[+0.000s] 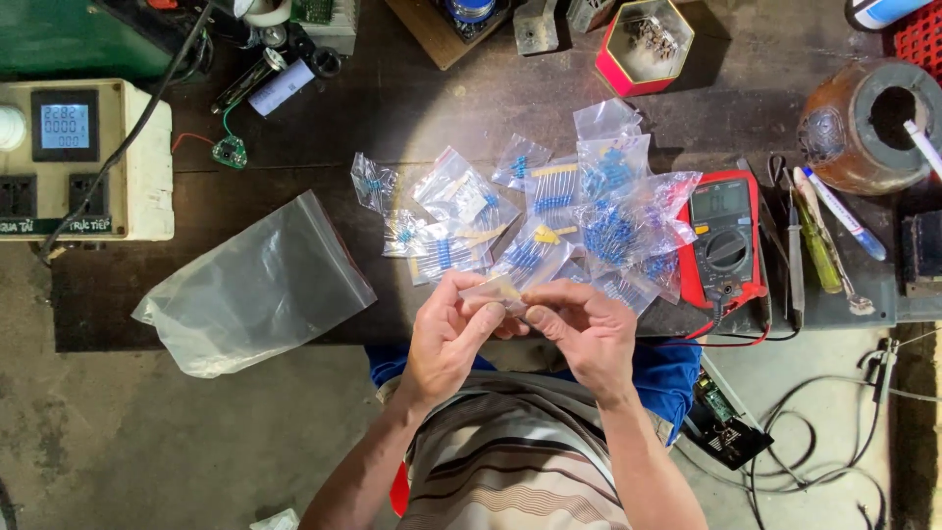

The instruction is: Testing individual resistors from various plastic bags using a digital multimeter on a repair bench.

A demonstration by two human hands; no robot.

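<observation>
My left hand point(446, 339) and my right hand point(587, 329) together pinch a small clear zip bag point(496, 288) with a pale strip of parts inside, held just above the front edge of the dark workbench point(412, 108). Right behind my fingers lies a heap of several small clear bags of blue resistors point(549, 211), some with yellow tape strips. A larger empty clear plastic bag point(260, 285) lies to the left of my left hand.
A red-cased multimeter point(724, 245) sits right of the heap, with pens and tweezers point(819, 236) beyond it. A beige power meter box point(83, 157) stands at the left. A red hexagonal tin point(643, 44) and a brown round pot point(863, 123) are at the back.
</observation>
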